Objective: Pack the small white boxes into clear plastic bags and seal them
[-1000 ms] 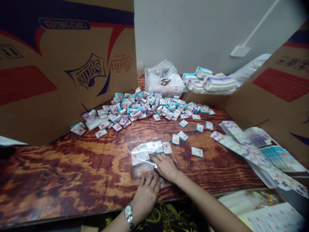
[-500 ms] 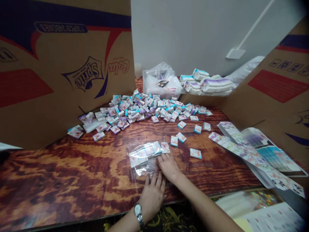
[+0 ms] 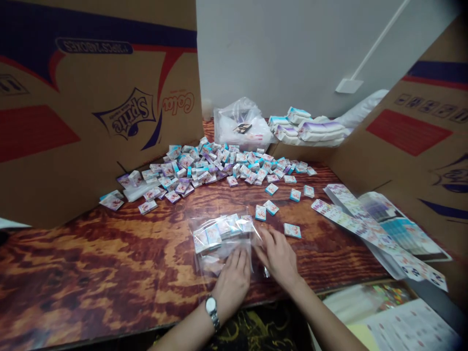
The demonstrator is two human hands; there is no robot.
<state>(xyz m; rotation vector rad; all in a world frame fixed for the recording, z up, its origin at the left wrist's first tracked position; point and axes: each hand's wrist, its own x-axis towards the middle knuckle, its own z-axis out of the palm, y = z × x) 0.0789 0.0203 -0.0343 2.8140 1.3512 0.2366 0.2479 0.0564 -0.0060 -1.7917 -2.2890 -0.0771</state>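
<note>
A clear plastic bag (image 3: 219,241) lies on the wooden table (image 3: 109,263), with a row of small white, blue and purple boxes inside it. My left hand (image 3: 234,280), with a wristwatch, lies flat on the bag's near end, fingers stretched out. My right hand (image 3: 278,256) rests flat at the bag's right edge, fingers spread. Loose small boxes (image 3: 292,230) lie just right of the bag.
A big heap of the same small boxes (image 3: 215,165) covers the table's far middle. Cardboard sheets stand at left (image 3: 91,112) and right (image 3: 409,146). Printed label strips (image 3: 365,226) lie at right. A plastic bag (image 3: 241,126) and flat packs (image 3: 310,129) sit at the back.
My right hand has drawn back from the boxes to the bag's right edge. My left hand has slid forward onto the bag. The boxes now sit deeper in the bag.
</note>
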